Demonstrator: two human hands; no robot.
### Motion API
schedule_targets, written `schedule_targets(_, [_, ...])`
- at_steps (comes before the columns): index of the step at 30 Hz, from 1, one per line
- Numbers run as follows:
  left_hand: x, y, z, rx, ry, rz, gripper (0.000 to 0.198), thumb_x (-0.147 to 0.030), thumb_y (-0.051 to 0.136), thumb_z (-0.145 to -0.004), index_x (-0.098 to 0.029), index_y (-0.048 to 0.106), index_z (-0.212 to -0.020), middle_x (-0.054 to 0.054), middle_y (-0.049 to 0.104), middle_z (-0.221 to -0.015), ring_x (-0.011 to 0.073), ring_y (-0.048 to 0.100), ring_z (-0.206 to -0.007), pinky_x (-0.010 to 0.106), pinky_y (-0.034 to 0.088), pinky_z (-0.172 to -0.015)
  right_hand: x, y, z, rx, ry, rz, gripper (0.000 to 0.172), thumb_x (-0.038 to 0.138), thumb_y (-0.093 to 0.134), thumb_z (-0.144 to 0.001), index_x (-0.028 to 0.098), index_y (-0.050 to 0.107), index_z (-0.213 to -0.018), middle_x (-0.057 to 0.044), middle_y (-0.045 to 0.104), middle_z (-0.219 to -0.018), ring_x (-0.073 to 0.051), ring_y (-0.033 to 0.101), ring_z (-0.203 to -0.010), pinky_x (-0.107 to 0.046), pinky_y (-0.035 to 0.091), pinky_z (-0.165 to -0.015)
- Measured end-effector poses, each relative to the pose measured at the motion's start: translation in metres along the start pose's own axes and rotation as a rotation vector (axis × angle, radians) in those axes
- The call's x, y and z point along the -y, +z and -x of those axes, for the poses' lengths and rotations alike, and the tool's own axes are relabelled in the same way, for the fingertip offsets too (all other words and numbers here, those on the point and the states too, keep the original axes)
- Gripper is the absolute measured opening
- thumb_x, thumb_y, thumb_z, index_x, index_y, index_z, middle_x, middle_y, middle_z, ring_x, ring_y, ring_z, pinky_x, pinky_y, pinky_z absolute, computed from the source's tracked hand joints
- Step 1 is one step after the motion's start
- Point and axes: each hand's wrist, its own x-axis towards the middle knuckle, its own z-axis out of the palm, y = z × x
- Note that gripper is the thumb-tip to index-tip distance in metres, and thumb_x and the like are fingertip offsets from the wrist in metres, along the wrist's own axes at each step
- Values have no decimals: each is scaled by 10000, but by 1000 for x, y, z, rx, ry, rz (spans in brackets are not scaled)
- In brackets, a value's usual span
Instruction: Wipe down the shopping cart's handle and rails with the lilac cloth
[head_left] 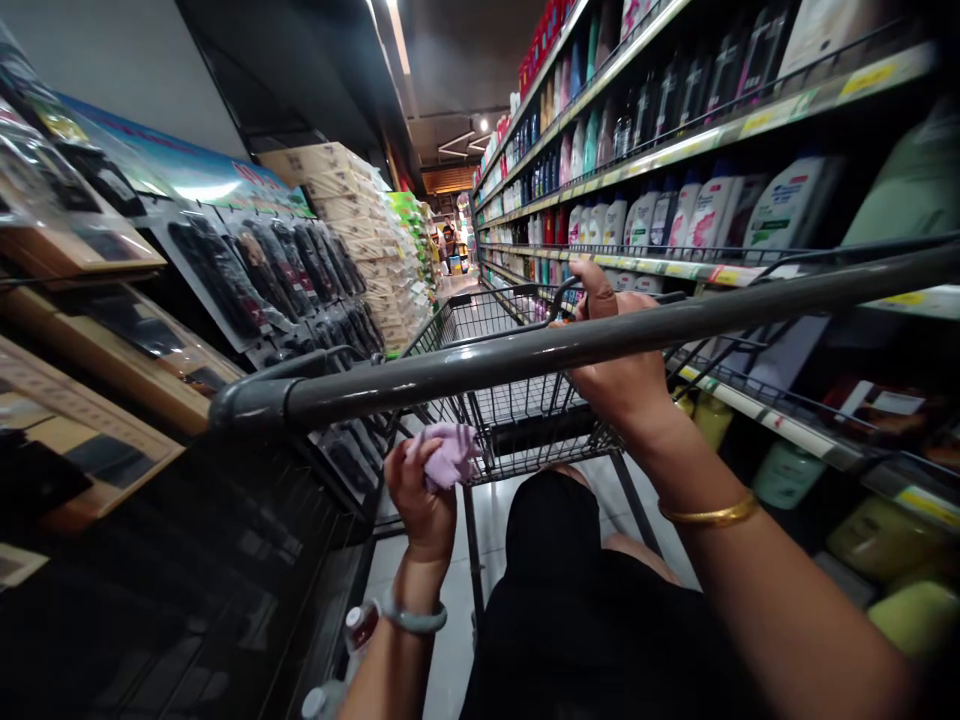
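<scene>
A dark grey cart handle crosses the view at a slant, with the wire basket of the shopping cart beyond and below it. Below the handle, left of the basket, my left hand has its fingers closed on a crumpled light purple cloth. My right hand is on the far side of the handle, its fingers curled around a thin dark metal bar of the cart; the handle hides part of this hand.
Shelves of shampoo bottles line the right side. On the left are hanging packaged goods, boxed items and a tall stack of cartons. Bottles stand low at the left. Far down the aisle is a person.
</scene>
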Motion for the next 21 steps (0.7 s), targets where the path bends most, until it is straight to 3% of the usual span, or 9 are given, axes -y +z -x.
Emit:
schedule_targets(2, [-10, -8, -15, -61, -24, 23, 230, -256, 693, -917, -261, 700, -1148, 87, 619, -1156, 252, 612, -1160, 439, 537, -1015, 0, -1, 0, -3, 1, -1, 637, 426, 453, -1007, 179, 360, -1586, -108, 681, -996, -304, 624, -945, -520, 452, -1021])
schedule_targets(5, [-18, -9, -24, -58, 48, 20, 246, -241, 707, -899, -261, 711, -1144, 92, 607, -1194, 253, 609, -1178, 434, 535, -1014, 0, -2, 1, -18, -8, 5, 628, 430, 447, -1010, 180, 368, -1580, -116, 682, -1005, -312, 623, -954, -525, 459, -1011])
schedule_targets(9, [-9, 0, -6, 81, 126, -26, 251, -149, 638, -898, -239, 744, -1107, 101, 611, -1196, 243, 625, -1131, 405, 552, -967, -1, -2, 2, -26, -13, -2, 634, 418, 468, -1001, 179, 364, -1580, -119, 686, -1003, -318, 629, -948, -531, 462, -997])
schedule_targets(11, [-5, -6, 2, 126, 118, -14, 242, -148, 630, -900, -230, 745, -1096, 97, 634, -1163, 244, 632, -1101, 405, 554, -938, 0, -3, 2, -20, -9, -8, 643, 423, 476, -998, 177, 364, -1581, -118, 687, -1004, -318, 632, -951, -533, 458, -1002])
schedule_targets(14, [-14, -32, -10, 30, 128, -25, 248, -174, 709, -878, -248, 722, -1114, 68, 634, -1128, 248, 628, -1105, 424, 541, -946, 0, -4, 1, 1, 5, -11, 650, 436, 463, -1001, 179, 363, -1589, -128, 689, -1023, -329, 634, -981, -545, 450, -1014])
schedule_targets(17, [-31, -59, -46, -145, 206, -142, 309, -153, 810, -802, -253, 705, -1075, 60, 578, -1178, 248, 609, -1158, 425, 532, -976, 1, -6, 2, -4, 12, -28, 637, 443, 443, -1005, 207, 364, -1592, -127, 692, -1040, -333, 634, -995, -553, 446, -1033])
schedule_targets(19, [-38, -65, -67, -225, 131, -157, 311, -109, 785, -811, -240, 707, -1083, 76, 552, -1227, 246, 597, -1190, 423, 516, -1002, 2, -6, 2, -21, 19, -39, 623, 444, 430, -1010, 214, 371, -1586, -122, 694, -1035, -330, 636, -992, -557, 441, -1050])
schedule_targets(21, [-37, -64, -74, -183, 103, -121, 334, -99, 748, -832, -240, 700, -1132, 85, 560, -1223, 253, 582, -1217, 431, 503, -1023, 2, -5, 2, -31, 25, -43, 621, 450, 423, -1013, 206, 376, -1582, -125, 695, -1031, -333, 637, -994, -566, 437, -1056])
